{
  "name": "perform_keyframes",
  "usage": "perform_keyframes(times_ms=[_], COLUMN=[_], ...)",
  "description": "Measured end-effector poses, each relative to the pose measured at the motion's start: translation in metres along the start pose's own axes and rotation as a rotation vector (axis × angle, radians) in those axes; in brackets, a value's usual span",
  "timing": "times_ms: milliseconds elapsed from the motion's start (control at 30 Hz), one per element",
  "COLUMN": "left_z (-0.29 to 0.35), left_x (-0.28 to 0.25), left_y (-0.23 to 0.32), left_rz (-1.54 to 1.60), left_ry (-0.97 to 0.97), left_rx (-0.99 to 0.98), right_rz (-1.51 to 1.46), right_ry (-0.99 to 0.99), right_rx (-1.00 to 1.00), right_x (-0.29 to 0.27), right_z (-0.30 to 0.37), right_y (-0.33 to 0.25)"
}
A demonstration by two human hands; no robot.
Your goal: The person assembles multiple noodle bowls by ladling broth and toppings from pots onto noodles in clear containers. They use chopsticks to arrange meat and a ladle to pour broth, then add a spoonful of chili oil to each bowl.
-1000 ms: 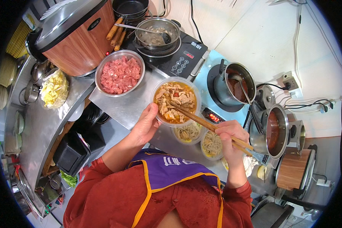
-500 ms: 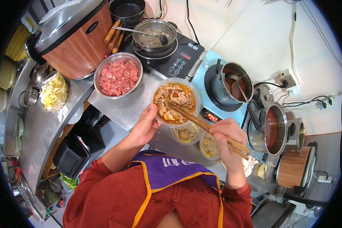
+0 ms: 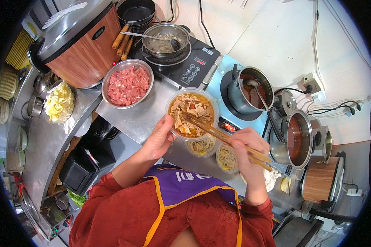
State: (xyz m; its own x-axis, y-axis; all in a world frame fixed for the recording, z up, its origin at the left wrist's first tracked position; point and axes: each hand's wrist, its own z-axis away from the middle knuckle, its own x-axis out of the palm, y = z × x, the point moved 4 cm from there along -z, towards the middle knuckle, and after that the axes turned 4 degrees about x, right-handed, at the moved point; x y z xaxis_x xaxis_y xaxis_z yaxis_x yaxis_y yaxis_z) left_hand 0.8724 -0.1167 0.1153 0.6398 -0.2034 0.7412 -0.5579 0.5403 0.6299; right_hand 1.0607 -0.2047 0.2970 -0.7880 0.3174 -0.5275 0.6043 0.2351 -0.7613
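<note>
1. One hand (image 3: pixel 157 140), the left, pinches the soup tub (image 3: pixel 189 127) by its rim at eight o'clock; the right hand (image 3: pixel 251 150) grips chopsticks (image 3: pixel 214 130), tips in the meat (image 3: pixel 200 108).
2. Dead centre, the tub partly hides a noodle tub (image 3: pixel 202 146) at six; the blue cooker (image 3: pixel 219 91) crowds two.
3. Toward the raw-meat bowl (image 3: pixel 146 97) at ten I see steel bench (image 3: pixel 127 121), its edge slanting past nine.

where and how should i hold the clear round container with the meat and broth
I'd grip the clear round container by its outer wall, thumb at the rim, from the near left. The left hand holds it there; its top is open over meat and broth, while the chopsticks slant in from the right, so that side seems busier.
</note>
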Motion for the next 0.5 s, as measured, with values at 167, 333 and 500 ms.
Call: perform_keyframes(times_ms=[167,333,500], left_z=[-0.001,-0.002,-0.003], left_x=[0.001,0.001,0.005], left_y=[-0.002,-0.002,0.0], left_rz=[-0.022,-0.021,-0.031], left_ry=[0.006,0.007,-0.007], left_rx=[-0.014,-0.03,-0.001], right_rz=[-0.077,-0.103,-0.204], right_ry=[0.044,0.035,0.125], right_rx=[0.003,0.079,0.057], right_x=[-0.008,0.004,-0.004], right_z=[0.005,0.01,0.015], right_y=[-0.001,0.015,0.022])
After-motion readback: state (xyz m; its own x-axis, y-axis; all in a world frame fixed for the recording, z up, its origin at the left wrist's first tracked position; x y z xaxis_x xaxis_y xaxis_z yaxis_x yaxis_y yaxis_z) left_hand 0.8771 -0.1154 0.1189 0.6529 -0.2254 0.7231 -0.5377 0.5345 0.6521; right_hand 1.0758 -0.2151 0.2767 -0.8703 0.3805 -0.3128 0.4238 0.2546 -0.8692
